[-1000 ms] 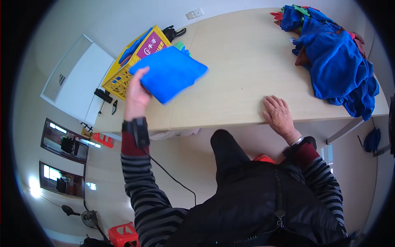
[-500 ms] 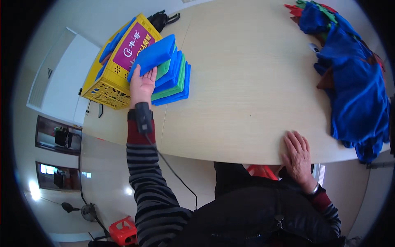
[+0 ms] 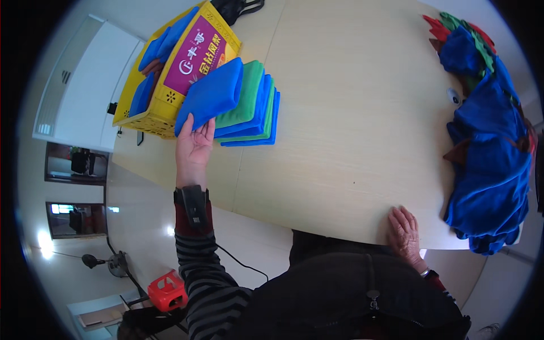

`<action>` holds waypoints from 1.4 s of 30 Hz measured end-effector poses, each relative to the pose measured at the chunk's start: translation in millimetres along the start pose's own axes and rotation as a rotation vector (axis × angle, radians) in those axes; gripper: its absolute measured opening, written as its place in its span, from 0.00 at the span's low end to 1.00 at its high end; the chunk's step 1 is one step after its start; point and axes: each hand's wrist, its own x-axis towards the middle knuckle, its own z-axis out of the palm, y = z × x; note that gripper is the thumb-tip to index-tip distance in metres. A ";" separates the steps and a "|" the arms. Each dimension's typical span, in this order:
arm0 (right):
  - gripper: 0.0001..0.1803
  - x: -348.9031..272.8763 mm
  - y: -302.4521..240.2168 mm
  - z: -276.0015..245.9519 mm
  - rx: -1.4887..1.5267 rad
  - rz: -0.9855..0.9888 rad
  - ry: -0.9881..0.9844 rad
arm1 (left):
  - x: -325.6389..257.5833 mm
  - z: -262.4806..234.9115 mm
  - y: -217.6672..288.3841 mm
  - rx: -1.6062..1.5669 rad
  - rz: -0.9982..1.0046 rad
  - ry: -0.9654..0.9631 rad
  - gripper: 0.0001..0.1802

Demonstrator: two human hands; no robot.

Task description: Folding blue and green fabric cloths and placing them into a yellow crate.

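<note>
A folded blue cloth (image 3: 211, 90) is in my left hand (image 3: 194, 148), pinched at its near end with the palm turned up and fingers under it. It overlaps the top of a stack of folded cloths, where a green folded cloth (image 3: 249, 93) shows beside it and more blue and green layers (image 3: 271, 122) lie below. Just left of the stack stands a yellow plastic crate (image 3: 149, 120) with a purple panel, holding folded blue and brown cloths (image 3: 173, 35). My right hand (image 3: 404, 233) rests flat on the table's near edge, fingers stretched out, holding nothing.
A loose heap of blue cloths (image 3: 490, 181), with red, green and brown ones at its far end, lies along the table's (image 3: 340, 113) right side. A small white roundish thing (image 3: 453, 96) sits beside it. Behind the crate is a black bag (image 3: 235, 8). A red stool (image 3: 168, 290) stands on the floor.
The camera view has shifted. My left hand has moved the blue cloth leftward against the stack, uncovering more of the green cloth. My right hand stays on the table edge.
</note>
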 end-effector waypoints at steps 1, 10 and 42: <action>0.35 3.0 -1.3 -1.3 0.060 0.021 -0.005 | -1.8 6.2 7.8 -0.031 -0.012 -0.006 0.19; 0.31 13.2 -18.2 8.5 0.013 0.007 0.078 | 23.5 78.9 42.2 0.012 0.064 -0.161 0.17; 0.33 7.5 -39.0 31.9 -0.321 0.367 0.153 | 19.0 31.5 35.9 1.985 1.506 -0.783 0.27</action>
